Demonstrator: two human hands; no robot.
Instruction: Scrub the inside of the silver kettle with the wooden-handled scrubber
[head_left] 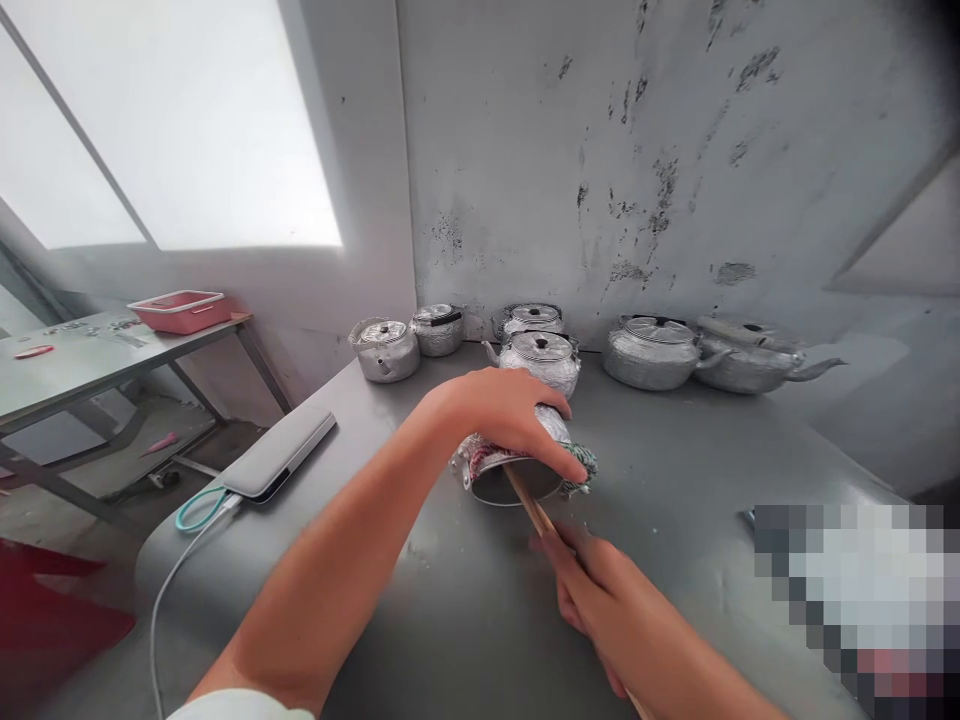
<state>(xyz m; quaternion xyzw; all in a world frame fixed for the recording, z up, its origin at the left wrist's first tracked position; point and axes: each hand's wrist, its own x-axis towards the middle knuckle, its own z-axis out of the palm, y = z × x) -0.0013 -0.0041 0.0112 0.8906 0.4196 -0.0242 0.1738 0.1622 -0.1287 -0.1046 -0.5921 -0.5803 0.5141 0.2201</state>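
My left hand (pixel 504 405) is wrapped over a small silver kettle (pixel 556 424), which is tipped on its side with its round mouth facing me. Red-and-white and green-and-white twisted cord (pixel 581 458) runs along the kettle's rim. In my right hand (pixel 596 580) is a thin wooden stick (pixel 529 498); its far end reaches into the kettle's mouth, where the dark inside hides the tip. Behind the left hand stands another silver kettle (pixel 544 365) with a lid and black knob.
More lidded kettles stand along the wall: a pair at left (pixel 388 358), one behind the middle (pixel 531 318), and a pair at right (pixel 651 362). A grey power bank (pixel 281 455) with a cable lies at the left edge. A pink basket (pixel 184 315) sits on a side table.
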